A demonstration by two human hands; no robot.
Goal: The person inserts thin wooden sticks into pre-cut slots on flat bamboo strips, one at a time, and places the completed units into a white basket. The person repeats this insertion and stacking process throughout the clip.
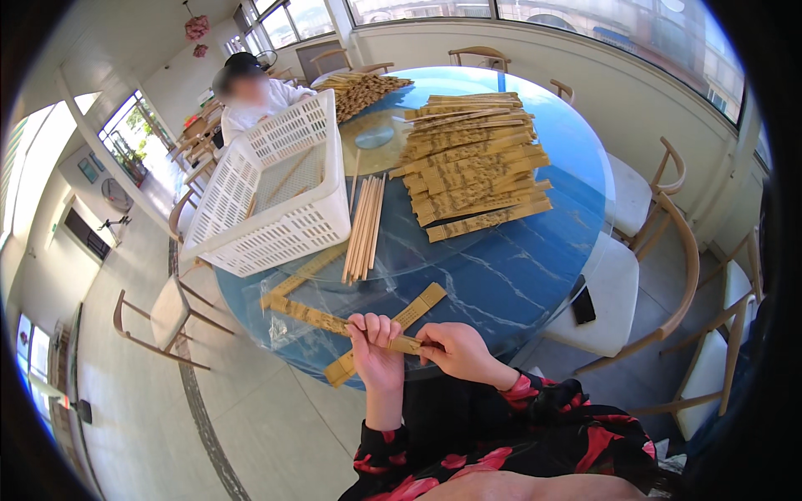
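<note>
A long tan paper chopstick sleeve (305,316) is in both hands at the near edge of the round table. My left hand (376,344) is closed round its middle. The fingers of my right hand (458,351) pinch its right end. Whether a chopstick is inside the sleeve cannot be seen. Beneath it, another tan sleeve (423,306) lies slantwise on the table, partly hidden by my left hand. A third sleeve (314,269) rests near the basket. Just beyond my hands lies a loose bundle of bare wooden chopsticks (365,230).
Several tan sleeves are stacked in a wide pile (476,163) on the blue table (493,275). A white slatted plastic basket (288,225) stands at left, with a few sticks inside. Another heap (363,93) lies farther back, near a person in white (251,108). Chairs surround the table.
</note>
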